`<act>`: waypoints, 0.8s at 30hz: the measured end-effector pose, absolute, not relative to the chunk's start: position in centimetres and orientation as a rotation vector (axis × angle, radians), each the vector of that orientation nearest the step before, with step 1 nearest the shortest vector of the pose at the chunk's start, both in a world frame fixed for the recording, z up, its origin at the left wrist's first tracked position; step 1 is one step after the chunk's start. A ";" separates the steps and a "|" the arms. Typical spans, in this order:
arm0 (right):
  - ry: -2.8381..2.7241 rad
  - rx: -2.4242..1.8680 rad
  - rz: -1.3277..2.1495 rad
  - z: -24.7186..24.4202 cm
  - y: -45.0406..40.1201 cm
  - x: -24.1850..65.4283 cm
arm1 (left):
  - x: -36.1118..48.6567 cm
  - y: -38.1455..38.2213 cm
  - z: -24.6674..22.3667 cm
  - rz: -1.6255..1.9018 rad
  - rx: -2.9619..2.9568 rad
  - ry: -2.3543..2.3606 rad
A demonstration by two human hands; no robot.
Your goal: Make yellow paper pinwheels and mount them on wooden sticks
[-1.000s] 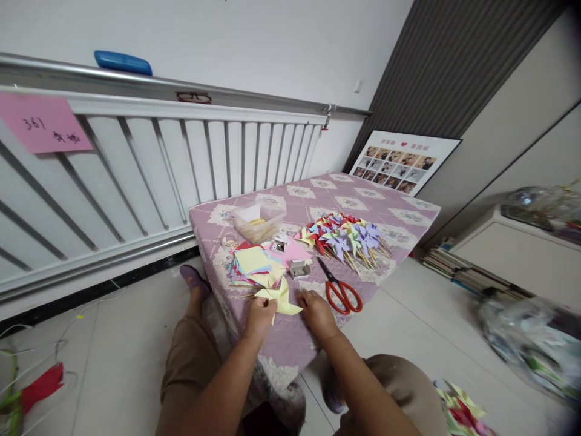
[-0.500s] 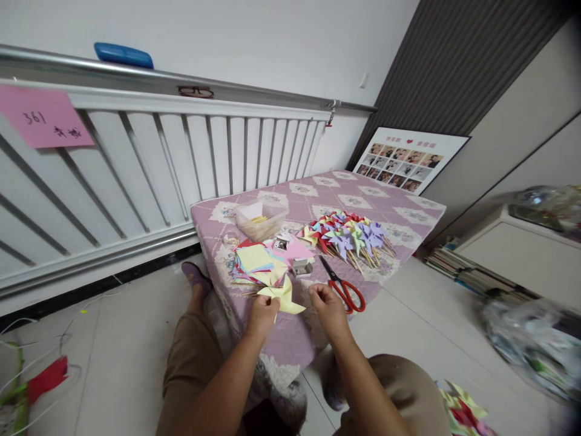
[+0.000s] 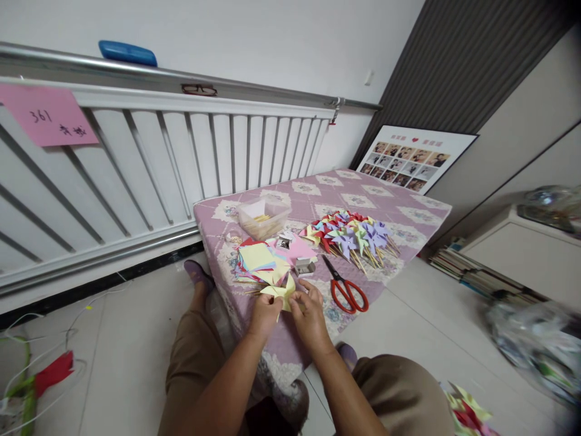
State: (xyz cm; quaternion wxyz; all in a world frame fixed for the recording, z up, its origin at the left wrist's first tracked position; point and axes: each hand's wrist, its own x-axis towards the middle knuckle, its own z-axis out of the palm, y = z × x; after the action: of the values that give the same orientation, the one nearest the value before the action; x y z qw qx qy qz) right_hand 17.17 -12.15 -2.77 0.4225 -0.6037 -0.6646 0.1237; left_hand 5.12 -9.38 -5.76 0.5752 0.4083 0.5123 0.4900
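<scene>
A pale yellow paper pinwheel (image 3: 282, 292) is held up over the near edge of the table. My left hand (image 3: 264, 313) pinches it from the left side. My right hand (image 3: 308, 310) has its thumb and forefinger closed on the pinwheel's right side. Just beyond lies a stack of coloured paper squares (image 3: 256, 257), yellow on top. Near it sits a small open grey box (image 3: 304, 266). Red-handled scissors (image 3: 345, 290) rest to the right of my right hand, blades pointing away.
A clear plastic tub (image 3: 265, 225) holds thin sticks. Finished pinwheels (image 3: 349, 235) on sticks lie in a heap on the patterned tablecloth (image 3: 308, 189). A white radiator (image 3: 254, 142) stands along the table's far left. More paper pinwheels (image 3: 469, 412) are at the lower right.
My right hand has moved left and now grips the pinwheel's right side, where before it was apart from it. My left hand still holds the pinwheel.
</scene>
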 end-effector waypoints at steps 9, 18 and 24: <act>-1.674 -1.452 0.433 -3.6 -11.6 17.1 | 5.0 -9.2 -6.4 1.120 1.000 1.191; -1.542 -1.438 0.579 -4.3 -11.3 17.4 | 4.7 -9.2 -5.8 1.051 1.023 1.214; -1.577 -1.435 0.591 -3.9 -11.4 17.6 | 4.6 -9.3 -5.5 1.037 1.038 1.217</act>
State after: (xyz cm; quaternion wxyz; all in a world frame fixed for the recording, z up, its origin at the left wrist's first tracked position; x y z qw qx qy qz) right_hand 17.56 -11.41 -3.90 0.4478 -0.5800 -0.6372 0.2389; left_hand 4.63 -9.30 -5.53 0.5790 0.4441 0.5206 0.4433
